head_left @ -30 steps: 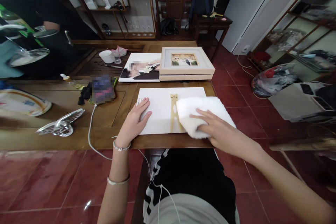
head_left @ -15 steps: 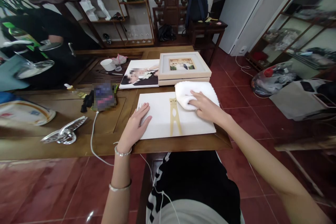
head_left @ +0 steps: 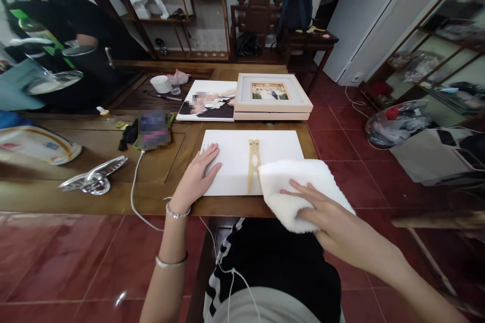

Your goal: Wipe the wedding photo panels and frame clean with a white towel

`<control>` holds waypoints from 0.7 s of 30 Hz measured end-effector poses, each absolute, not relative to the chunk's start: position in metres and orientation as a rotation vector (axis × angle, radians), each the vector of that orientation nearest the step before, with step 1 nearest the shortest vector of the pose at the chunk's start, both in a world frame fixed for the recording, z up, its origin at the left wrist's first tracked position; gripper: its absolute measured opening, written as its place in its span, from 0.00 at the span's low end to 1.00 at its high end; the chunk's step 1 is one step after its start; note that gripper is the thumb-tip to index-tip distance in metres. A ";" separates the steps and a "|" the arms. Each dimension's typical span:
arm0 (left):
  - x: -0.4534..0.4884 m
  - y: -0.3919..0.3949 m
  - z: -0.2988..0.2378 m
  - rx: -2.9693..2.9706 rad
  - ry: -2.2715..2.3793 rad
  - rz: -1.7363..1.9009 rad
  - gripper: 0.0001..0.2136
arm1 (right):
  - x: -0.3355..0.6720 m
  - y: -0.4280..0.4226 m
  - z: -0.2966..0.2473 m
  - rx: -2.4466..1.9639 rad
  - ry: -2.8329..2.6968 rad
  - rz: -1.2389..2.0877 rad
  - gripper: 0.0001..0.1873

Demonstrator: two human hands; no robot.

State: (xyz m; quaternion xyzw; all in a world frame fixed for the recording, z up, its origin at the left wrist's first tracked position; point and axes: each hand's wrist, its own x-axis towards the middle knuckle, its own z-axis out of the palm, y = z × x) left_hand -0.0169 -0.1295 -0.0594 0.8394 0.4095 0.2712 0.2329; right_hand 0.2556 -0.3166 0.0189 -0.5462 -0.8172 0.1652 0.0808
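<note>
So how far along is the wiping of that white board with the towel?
In hand: the right hand presses a white towel on the near right corner of the white board, partly over the table edge, while the left hand holds the board's left edge flat. Done: the uncovered board looks clean, though fine dust would not show. Left: the strip under the left hand, and possibly the framed picture behind.

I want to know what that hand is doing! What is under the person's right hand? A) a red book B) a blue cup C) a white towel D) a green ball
C, because the right hand presses on a fluffy white towel at the near right corner of the white board, while the left hand lies flat on the board.
</note>
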 end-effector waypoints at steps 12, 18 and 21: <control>-0.017 -0.129 -0.059 2.298 1.119 0.743 0.22 | 0.249 -0.191 0.000 -1.707 -2.378 0.341 0.32; -0.017 -0.129 -0.061 2.301 1.116 0.742 0.22 | 0.221 -0.198 -0.008 -1.755 -2.389 0.226 0.33; -0.017 -0.129 -0.062 2.304 1.118 0.746 0.22 | 0.206 -0.233 -0.008 -1.698 -2.477 0.186 0.29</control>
